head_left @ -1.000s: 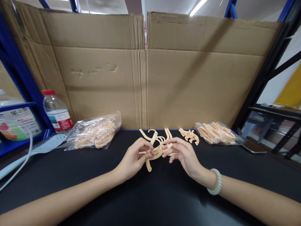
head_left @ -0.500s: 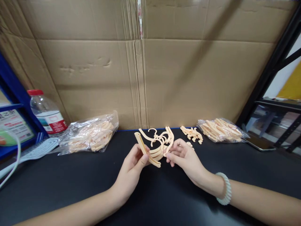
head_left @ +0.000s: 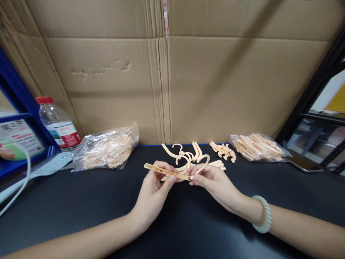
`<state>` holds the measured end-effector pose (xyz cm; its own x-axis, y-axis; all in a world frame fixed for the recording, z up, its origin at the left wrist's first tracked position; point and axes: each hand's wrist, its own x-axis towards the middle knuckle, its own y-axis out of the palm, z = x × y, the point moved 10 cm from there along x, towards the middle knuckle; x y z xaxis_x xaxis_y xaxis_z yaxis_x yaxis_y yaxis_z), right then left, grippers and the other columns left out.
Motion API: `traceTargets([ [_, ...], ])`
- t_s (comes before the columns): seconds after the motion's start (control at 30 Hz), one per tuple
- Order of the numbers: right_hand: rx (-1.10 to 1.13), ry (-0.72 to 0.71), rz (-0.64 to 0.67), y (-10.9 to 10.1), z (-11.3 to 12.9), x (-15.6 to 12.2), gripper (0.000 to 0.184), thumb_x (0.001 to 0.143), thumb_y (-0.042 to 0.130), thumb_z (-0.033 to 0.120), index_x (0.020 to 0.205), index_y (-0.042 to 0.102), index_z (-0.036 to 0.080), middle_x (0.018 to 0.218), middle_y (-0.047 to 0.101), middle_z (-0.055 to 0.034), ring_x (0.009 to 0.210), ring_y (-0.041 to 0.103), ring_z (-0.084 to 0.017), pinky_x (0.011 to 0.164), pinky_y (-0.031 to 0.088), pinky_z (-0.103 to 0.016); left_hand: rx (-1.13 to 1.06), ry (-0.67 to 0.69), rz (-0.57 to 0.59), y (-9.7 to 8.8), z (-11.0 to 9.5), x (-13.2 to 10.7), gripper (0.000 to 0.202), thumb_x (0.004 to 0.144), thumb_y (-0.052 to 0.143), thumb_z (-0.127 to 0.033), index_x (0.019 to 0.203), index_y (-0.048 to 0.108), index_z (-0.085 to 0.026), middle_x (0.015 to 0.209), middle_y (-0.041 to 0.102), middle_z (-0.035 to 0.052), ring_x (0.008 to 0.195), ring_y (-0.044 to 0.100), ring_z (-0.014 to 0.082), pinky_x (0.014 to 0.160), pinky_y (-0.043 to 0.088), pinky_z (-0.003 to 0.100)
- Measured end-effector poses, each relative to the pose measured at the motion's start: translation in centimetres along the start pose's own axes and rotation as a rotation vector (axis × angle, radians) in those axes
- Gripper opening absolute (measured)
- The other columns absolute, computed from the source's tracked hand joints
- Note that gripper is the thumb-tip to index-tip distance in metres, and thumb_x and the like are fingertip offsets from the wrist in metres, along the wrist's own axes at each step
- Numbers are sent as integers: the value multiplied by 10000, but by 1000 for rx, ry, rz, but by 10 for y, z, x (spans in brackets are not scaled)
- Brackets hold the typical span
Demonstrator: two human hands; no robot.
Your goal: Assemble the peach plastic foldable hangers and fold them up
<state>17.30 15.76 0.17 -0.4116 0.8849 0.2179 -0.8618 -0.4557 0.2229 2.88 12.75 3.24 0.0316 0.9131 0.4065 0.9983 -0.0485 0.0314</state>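
My left hand [head_left: 152, 194] is closed on a cream plastic hanger arm [head_left: 156, 168], held nearly level with its slotted edge toward me. Between the thumb and fingers of my right hand [head_left: 219, 185] is a curved hanger hook [head_left: 206, 160], its bend pointing up. The foot of the hook meets the right end of the hanger arm; whether it sits inside or only touches cannot be seen. Behind my hands lie loose hooks [head_left: 178, 148] and more hanger arms [head_left: 197, 152], partly covered by my fingers.
A pile of small cream pieces [head_left: 223, 151] lies at the back, beside a clear bag of parts [head_left: 256, 146] and a phone [head_left: 304, 164]. On the left are another bag [head_left: 107, 149], a bottle [head_left: 59, 126] and a pale hairbrush [head_left: 51, 166]. Cardboard [head_left: 113, 79] stands behind.
The hanger arm in my left hand has turned from steeply slanted to nearly level. My right hand has brought the hook's foot against its end. The view has shifted slightly.
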Motion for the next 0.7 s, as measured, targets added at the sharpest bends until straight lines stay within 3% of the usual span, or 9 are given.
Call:
traceTargets([
  [0.1,43,51,90,10,-3,-3,193,798,726,381,868,687,206,1067,677,-61,985,648,-193,823,547,-336,31,0,19,3,-1,0,170,804,680,-286,813,526,-215,815,626,9,822,647,197,770,548,338],
  [0.2,45,88,133,15,-6,-4,237,821,700,409,909,668,191,1039,693,-76,907,682,-186,820,547,-349,73,-4,18,3,0,-1,168,799,684,-288,801,531,-219,807,615,6,813,636,195,748,532,325],
  [0.7,72,111,96,10,-9,-3,249,828,698,392,908,623,168,969,712,-71,733,699,-138,702,555,-277,103,-14,40,6,0,-3,169,792,686,-281,767,534,-214,763,572,-5,756,594,177,692,505,295],
])
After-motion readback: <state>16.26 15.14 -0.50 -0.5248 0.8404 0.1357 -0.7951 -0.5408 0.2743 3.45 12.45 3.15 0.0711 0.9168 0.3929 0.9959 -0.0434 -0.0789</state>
